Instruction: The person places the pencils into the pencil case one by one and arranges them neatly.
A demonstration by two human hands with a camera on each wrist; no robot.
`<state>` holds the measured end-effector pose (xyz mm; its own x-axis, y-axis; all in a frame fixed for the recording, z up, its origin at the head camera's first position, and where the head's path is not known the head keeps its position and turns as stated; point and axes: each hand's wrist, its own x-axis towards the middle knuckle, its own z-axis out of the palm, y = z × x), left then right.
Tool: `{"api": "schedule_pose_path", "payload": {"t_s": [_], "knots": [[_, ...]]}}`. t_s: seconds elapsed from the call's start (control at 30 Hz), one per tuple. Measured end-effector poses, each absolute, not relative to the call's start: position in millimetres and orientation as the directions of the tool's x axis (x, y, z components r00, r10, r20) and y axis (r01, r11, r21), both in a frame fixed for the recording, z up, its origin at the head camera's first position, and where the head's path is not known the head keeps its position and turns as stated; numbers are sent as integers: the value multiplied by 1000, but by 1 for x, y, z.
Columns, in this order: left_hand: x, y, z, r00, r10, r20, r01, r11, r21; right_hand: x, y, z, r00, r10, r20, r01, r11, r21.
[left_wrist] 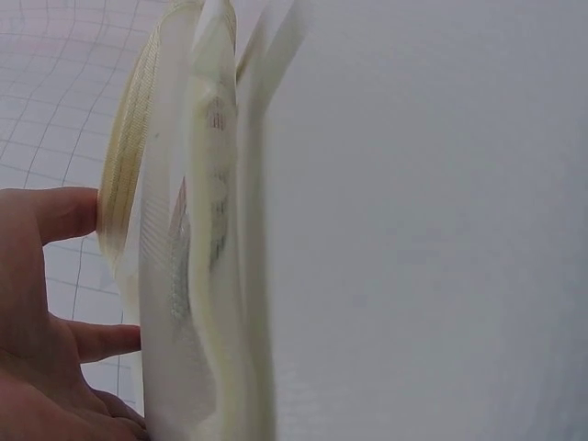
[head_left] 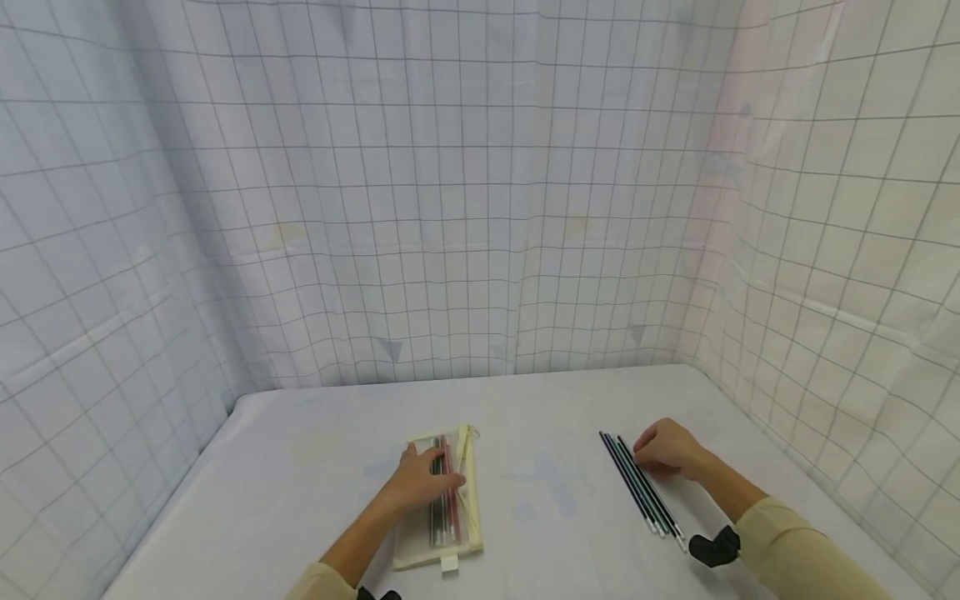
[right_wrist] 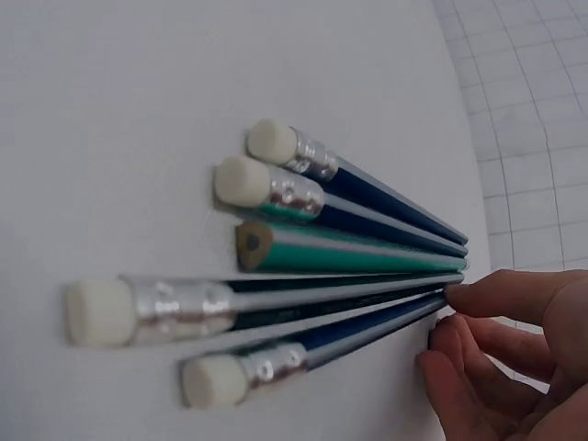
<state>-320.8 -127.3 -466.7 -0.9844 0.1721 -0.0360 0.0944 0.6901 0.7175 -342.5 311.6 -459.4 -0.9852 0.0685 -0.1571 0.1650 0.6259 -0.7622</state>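
Observation:
A see-through pencil pouch with cream zipper trim lies left of centre on the table, holding green and red pencils. My left hand rests across it, fingers spread and thumb toward the zipper side. In the left wrist view, fingertips touch the pouch's edge. Several pencils lie side by side at the right: dark blue ones with white erasers, a dark one, and a green pencil with a bare wooden end. My right hand pinches the outermost blue pencil toward its far end, the other fingers curled beneath.
A white cloth covers the table. Grid-patterned curtains rise behind it and along both sides. A small white tag sticks out from the pouch's near edge. A black wrist mount sits by the right sleeve.

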Motion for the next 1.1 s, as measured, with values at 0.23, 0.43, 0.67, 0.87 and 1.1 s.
{"api": "schedule_pose_path", "payload": {"t_s": [0.23,0.43,0.67,0.87,1.1], "knots": [[-320,-127,-466,-986,166,-33,94,698,710,-348,306,-462,-991,107,-82,133,688,-714],[-322,-128,-469,-984,173,-38,95,697,711,-348,305,-464,-992,120,-35,111,718,-687],[-323,-127,-469,-986,165,-39,90,706,703,-347,311,-461,-982,152,-113,183,607,-774],[-323,-127,-468,-985,166,-42,90,711,698,-349,314,-456,-972,152,-181,233,484,-844],[-323,-129,-470,-985,167,-46,85,695,714,-354,305,-445,-974,91,-209,228,352,-908]]}}
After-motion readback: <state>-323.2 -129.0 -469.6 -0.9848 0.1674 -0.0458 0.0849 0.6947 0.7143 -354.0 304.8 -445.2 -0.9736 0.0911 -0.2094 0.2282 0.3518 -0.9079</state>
